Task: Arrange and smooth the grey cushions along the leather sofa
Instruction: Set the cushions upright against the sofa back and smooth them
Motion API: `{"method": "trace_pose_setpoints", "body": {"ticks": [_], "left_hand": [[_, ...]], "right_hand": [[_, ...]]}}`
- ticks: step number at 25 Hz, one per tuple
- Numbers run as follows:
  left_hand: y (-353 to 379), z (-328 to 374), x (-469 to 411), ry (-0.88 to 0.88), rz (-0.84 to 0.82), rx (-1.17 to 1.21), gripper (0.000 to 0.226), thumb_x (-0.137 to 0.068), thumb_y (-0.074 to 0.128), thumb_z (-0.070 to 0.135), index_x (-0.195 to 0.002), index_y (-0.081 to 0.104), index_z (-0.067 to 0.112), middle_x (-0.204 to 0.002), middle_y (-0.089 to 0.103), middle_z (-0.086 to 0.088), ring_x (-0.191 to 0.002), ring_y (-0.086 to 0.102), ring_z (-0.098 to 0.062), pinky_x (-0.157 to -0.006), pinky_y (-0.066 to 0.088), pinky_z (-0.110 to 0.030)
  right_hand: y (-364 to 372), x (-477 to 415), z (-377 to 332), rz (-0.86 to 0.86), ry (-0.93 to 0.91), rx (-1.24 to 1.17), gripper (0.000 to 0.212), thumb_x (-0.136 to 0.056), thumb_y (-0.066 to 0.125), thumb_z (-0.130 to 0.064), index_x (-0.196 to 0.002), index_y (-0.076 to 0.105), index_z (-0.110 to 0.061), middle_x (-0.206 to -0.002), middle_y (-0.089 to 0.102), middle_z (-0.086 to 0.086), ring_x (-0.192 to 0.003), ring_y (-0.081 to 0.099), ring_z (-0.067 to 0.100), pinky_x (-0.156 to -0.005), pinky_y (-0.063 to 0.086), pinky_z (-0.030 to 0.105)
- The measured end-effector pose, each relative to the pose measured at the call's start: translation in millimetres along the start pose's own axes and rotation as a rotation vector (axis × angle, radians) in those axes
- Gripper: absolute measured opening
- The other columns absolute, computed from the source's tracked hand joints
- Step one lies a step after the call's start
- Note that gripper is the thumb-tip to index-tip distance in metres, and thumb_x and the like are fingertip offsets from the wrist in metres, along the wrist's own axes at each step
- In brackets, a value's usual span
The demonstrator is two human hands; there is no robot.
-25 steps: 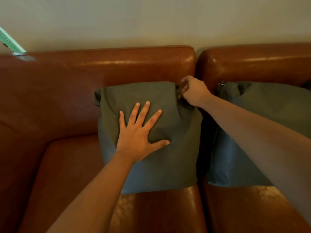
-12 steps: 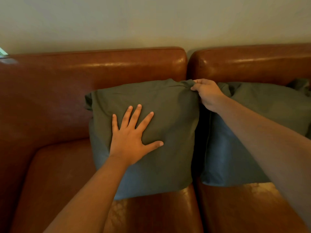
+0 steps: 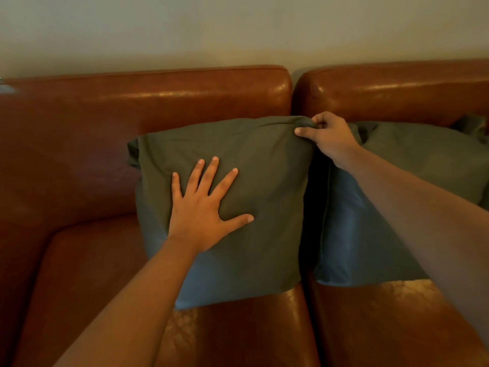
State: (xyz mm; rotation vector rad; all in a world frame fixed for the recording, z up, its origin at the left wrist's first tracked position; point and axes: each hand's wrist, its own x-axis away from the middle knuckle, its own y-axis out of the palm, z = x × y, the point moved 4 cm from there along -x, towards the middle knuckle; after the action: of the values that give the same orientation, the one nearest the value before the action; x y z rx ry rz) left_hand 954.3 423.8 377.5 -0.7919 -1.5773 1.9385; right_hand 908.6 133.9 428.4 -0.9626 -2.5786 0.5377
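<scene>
Two grey cushions lean upright against the back of the brown leather sofa (image 3: 79,133). The left cushion (image 3: 264,181) stands on the left seat, the right cushion (image 3: 412,168) on the seat beside it, their edges nearly touching. My left hand (image 3: 203,207) lies flat on the front of the left cushion, fingers spread. My right hand (image 3: 328,136) pinches the top right corner of that same cushion between thumb and fingers. My right forearm crosses in front of the right cushion and hides part of it.
The sofa's two back sections meet at a gap (image 3: 292,96) just behind the gripped corner. A pale wall (image 3: 238,30) rises behind. Bare leather seat (image 3: 87,274) extends to the left of the cushions and in front of them.
The pinched top right corner has been pulled up and outward, so the left cushion's top edge is now straight and full. My left hand stays pressed flat on the cushion's front.
</scene>
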Motion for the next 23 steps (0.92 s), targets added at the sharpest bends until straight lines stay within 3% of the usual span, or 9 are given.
{"method": "trace_pose_setpoints", "body": {"ticks": [2,3,6,8,10,13,17,20,23], "left_hand": [[-0.4,0.7,0.7,0.006,0.006,-0.007,0.092,-0.072,0.023,0.093,-0.15,0.01,0.047,-0.164,0.007,0.004,-0.151,0.003,-0.022,-0.116,0.001,-0.062],[-0.5,0.6,0.4,0.007,0.01,-0.009,0.092,-0.072,0.023,0.093,-0.15,0.011,0.047,-0.164,0.007,0.004,-0.151,0.004,-0.022,-0.116,0.001,-0.062],[-1.7,0.2,-2.2,0.008,0.024,-0.011,0.092,-0.072,0.024,0.093,-0.15,0.013,0.046,-0.163,0.008,0.003,-0.151,0.005,-0.023,-0.115,0.002,-0.063],[-3.0,0.5,-5.0,0.008,0.018,-0.016,0.092,-0.071,0.025,0.093,-0.15,0.012,0.047,-0.163,0.008,0.004,-0.151,0.005,-0.023,-0.115,0.001,-0.062],[-4.4,1.2,-8.2,0.003,-0.016,-0.017,0.093,-0.071,0.025,0.093,-0.15,0.008,0.048,-0.164,0.004,0.004,-0.151,0.001,-0.022,-0.115,-0.003,-0.061],[-10.1,1.7,-6.5,0.026,-0.029,-0.008,0.09,-0.074,0.021,0.091,-0.151,0.008,0.046,-0.164,0.002,0.003,-0.151,-0.001,-0.021,-0.115,-0.005,-0.059],[-17.1,-10.2,3.7,0.097,0.054,0.063,0.073,-0.089,0.025,0.074,-0.15,0.029,0.034,-0.161,0.02,-0.002,-0.149,0.014,-0.022,-0.119,0.004,-0.052],[-28.4,-29.6,2.6,-0.023,0.23,0.228,0.056,-0.097,0.035,0.049,-0.136,0.053,0.014,-0.15,0.042,-0.012,-0.143,0.031,-0.03,-0.118,0.023,-0.049],[-35.8,-53.7,-0.8,-0.149,0.352,0.205,0.042,-0.097,0.041,0.036,-0.124,0.061,0.012,-0.144,0.047,-0.013,-0.141,0.034,-0.032,-0.116,0.021,-0.051]], "right_hand": [[-5.4,-1.6,1.0,-0.124,0.07,-0.155,0.024,-0.081,0.077,-0.012,-0.077,0.054,-0.02,-0.078,0.06,-0.002,-0.078,0.06,0.012,-0.074,0.05,0.027],[-8.4,-3.7,0.1,-0.158,0.06,-0.114,0.023,-0.082,0.076,-0.012,-0.077,0.054,-0.018,-0.077,0.06,-0.001,-0.077,0.06,0.012,-0.074,0.05,0.027],[-5.6,-8.8,1.3,-0.019,-0.012,0.239,0.029,-0.083,0.076,-0.028,-0.076,0.049,-0.02,-0.075,0.055,-0.002,-0.068,0.052,0.009,-0.061,0.043,0.025],[3.3,-3.4,2.2,0.106,-0.048,0.33,0.028,-0.088,0.07,-0.036,-0.085,0.051,-0.016,-0.082,0.055,0.0,-0.073,0.051,0.014,-0.057,0.037,0.026],[10.6,1.7,5.2,0.131,-0.094,0.356,0.024,-0.095,0.06,-0.036,-0.097,0.056,-0.013,-0.097,0.059,0.007,-0.088,0.054,0.023,-0.065,0.037,0.029],[13.3,8.5,11.4,0.079,-0.067,0.387,0.032,-0.103,0.044,-0.037,-0.106,0.057,-0.008,-0.1,0.057,0.008,-0.093,0.054,0.025,-0.072,0.033,0.026],[15.8,10.9,22.8,0.082,0.097,0.269,0.037,-0.103,0.043,-0.039,-0.126,0.048,-0.011,-0.113,0.057,0.009,-0.102,0.056,0.03,-0.078,0.041,0.034],[12.3,15.1,16.6,0.187,-0.008,0.242,0.031,-0.101,0.048,-0.035,-0.121,0.049,-0.011,-0.1,0.056,0.008,-0.093,0.056,0.027,-0.07,0.037,0.03],[11.8,29.1,10.2,0.295,-0.147,0.412,0.037,-0.1,0.05,-0.031,-0.129,0.048,-0.009,-0.128,0.05,0.017,-0.114,0.05,0.033,-0.086,0.039,0.031]]}}
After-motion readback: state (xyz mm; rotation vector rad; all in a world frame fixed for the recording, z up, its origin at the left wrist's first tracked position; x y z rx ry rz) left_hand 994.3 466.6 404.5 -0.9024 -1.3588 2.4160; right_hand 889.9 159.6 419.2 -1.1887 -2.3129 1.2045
